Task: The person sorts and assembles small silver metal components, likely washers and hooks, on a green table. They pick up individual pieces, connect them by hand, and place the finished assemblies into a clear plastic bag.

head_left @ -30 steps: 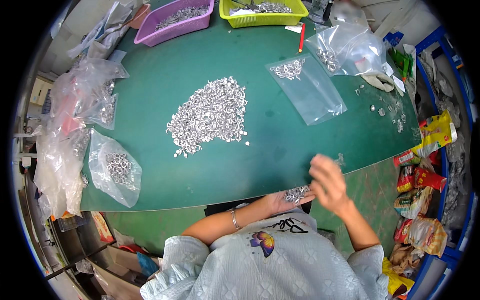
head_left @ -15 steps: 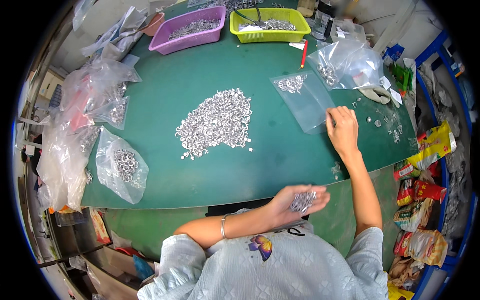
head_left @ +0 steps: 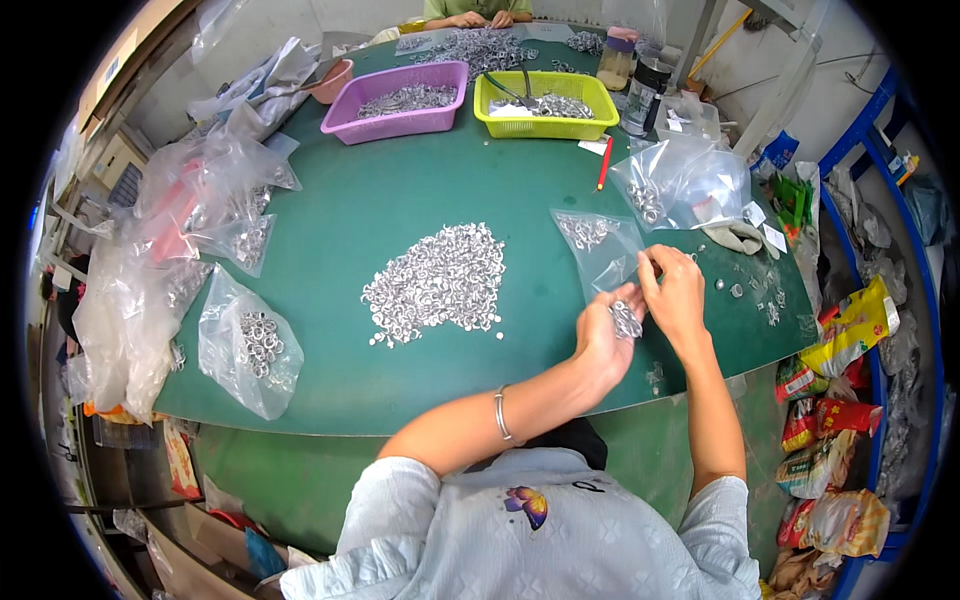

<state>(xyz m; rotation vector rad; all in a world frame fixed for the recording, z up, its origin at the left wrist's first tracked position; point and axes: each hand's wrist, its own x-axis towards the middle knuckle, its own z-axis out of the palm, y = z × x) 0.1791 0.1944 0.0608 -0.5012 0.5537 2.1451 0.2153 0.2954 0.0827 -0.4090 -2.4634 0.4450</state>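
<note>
My left hand [head_left: 600,335] is cupped around a handful of small silver metal rings [head_left: 626,320], right beside the mouth of a flat clear plastic bag [head_left: 603,268]. The bag's near edge is pinched between the thumb and fingers of my right hand [head_left: 676,292]. Some more silver pieces [head_left: 588,232] lie inside the bag at its far end. Where my left fingertips meet the bag is partly hidden. To the left, a large heap of small silver metal pieces [head_left: 440,283] is spread on the green table [head_left: 330,370].
A purple basket [head_left: 390,127] and a yellow-green basket [head_left: 545,128], both with metal parts, stand farther back. Filled plastic bags [head_left: 250,345] line the left side. On the right are a red pen [head_left: 604,165], another bag [head_left: 690,185] and loose rings. Across the table, a person's hands [head_left: 485,19] rest.
My left hand has moved up and right from the table's front edge to the bag's mouth, carrying the rings. The view has tilted up, bringing another person's hands into sight.
</note>
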